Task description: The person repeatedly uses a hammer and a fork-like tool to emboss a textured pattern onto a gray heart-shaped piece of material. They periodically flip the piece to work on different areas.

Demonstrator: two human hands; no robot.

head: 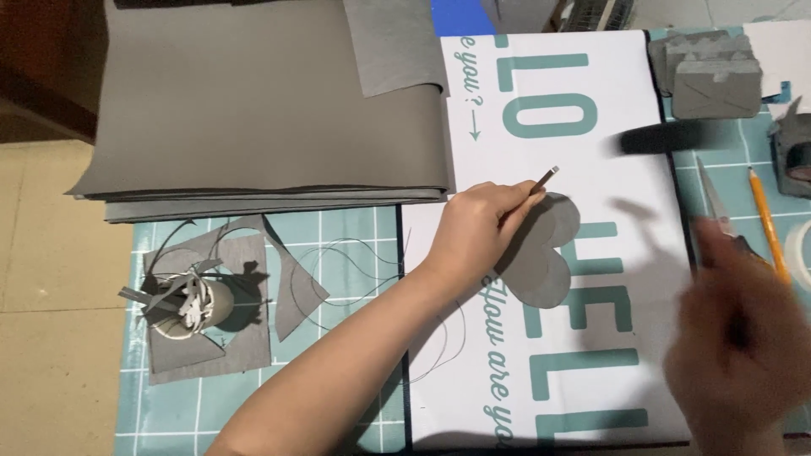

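Punching looks like the step: left hand [477, 232] pinches a thin metal punch [541, 181] upright-ish on the grey heart-shaped piece [541, 253], which lies on the white printed board [625, 101] approx centre. Right hand [735, 338], blurred at 4 o'clock, grips a hammer [667, 138]. Keep punch vertical, fingers low, strike square w/ short blows.

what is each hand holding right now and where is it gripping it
The left hand holds a thin metal punch by its lower shaft, over a grey heart-shaped piece. The blurred right hand grips a hammer by the handle.
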